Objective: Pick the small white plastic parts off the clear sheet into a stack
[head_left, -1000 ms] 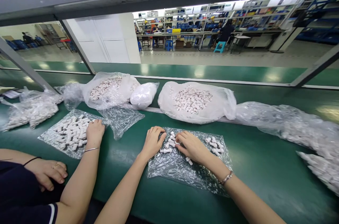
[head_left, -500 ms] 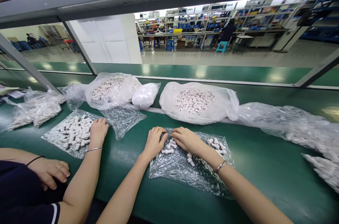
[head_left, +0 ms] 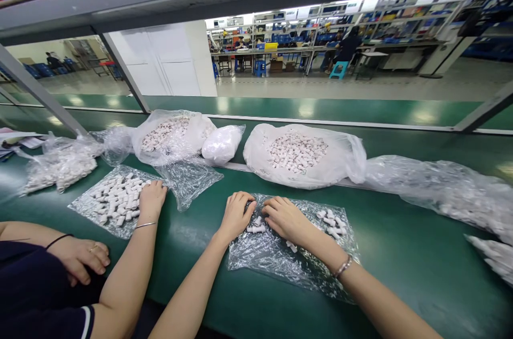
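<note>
Left hand [head_left: 236, 214] and right hand [head_left: 285, 218], fingers curled together over small white fittings [head_left: 256, 225] on a clear plastic sheet [head_left: 280, 259] lying on the green desk [head_left: 401, 253]; whether they pinch any is hidden.

Open green belt [head_left: 401, 253] right of right hand [head_left: 285, 220]; full bag [head_left: 304, 155] blocks ahead; co-worker's hand [head_left: 151, 200] beyond left hand [head_left: 236, 214].

A single head-worn camera is looking forward and down from the near edge of the green table [head_left: 401, 264], sitting close above the left hand [head_left: 236, 215] and right hand [head_left: 286, 219]. It is facing across the table toward its far edge, taking in the workshop beyond. A co-worker's hand [head_left: 151, 199] is entering at the near left corner.
</note>
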